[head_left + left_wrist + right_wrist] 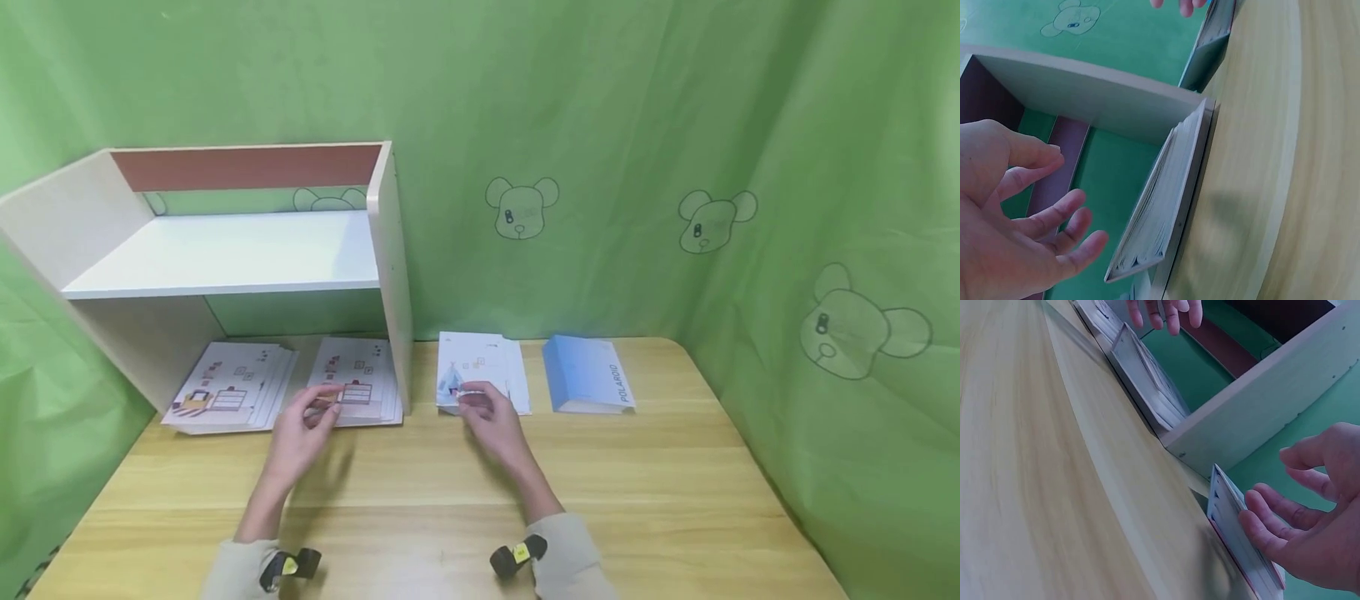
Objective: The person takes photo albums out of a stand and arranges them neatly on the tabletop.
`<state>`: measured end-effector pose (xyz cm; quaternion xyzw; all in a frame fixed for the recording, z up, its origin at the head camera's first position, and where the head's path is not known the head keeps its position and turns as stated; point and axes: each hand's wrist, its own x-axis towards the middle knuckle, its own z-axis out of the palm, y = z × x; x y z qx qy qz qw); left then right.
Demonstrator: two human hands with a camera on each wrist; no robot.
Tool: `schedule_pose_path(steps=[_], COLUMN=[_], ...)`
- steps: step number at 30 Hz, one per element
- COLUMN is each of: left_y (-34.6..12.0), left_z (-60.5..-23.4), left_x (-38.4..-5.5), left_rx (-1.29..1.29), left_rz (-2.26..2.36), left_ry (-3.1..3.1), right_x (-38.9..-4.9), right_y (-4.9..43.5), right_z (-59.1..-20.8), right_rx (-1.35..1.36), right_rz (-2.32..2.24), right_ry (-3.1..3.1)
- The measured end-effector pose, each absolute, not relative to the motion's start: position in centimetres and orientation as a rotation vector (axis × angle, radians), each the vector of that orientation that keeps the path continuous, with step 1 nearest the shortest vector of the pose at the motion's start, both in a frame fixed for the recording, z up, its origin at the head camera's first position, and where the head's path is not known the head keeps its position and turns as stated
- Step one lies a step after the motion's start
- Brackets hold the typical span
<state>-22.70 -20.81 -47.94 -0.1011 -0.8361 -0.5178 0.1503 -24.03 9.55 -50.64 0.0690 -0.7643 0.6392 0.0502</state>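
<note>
My left hand [296, 437] hovers just in front of a thick white picture-covered book [367, 408] at the shelf's lower right. Its thumb and index tip come close together with nothing between them, and its other fingers [1072, 231] are loosely bent. My right hand [497, 423] holds nothing either and hangs over the near edge of another white book [472, 350] with a blue tent printed on its cover. In the right wrist view, the lower fingers overlap that book's page edges [1229, 519]. Both books lie flat.
A wooden shelf unit [390, 217] stands at the back left of the wooden table [420, 517]. Inside it, another white book [225, 400] with a digger picture lies at the left. A blue box-like book marked POLAROID [581, 375] lies to the right. Green curtain [600, 100] hangs behind.
</note>
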Motion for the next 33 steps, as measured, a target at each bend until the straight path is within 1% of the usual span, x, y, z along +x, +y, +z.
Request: schedule_pose_path(steps=[5, 13, 21, 33], left_y=[-21.6, -23.0, -24.7, -26.0], left_z=[-48.0, -48.0, -48.3, -49.2], left_x=[-22.9, -23.2, -23.1, -23.2], left_rx=[-0.234, -0.076, 0.067, 0.059], left_rz=[-1.474, -1.466, -1.521, -1.544], left_ry=[-2.417, -2.443, -2.511, -2.656], right_x=[-24.1, -24.1, -24.1, -24.0], right_y=[8.8, 7.7, 6.7, 4.7], right_z=[-51.0, -51.1, -51.1, -51.4], right_rx=[0.200, 0.236, 0.185, 0.200], right_rz=[1.971, 1.984, 2.000, 1.962], right_ry=[-2.322, -2.314, -2.335, -2.380])
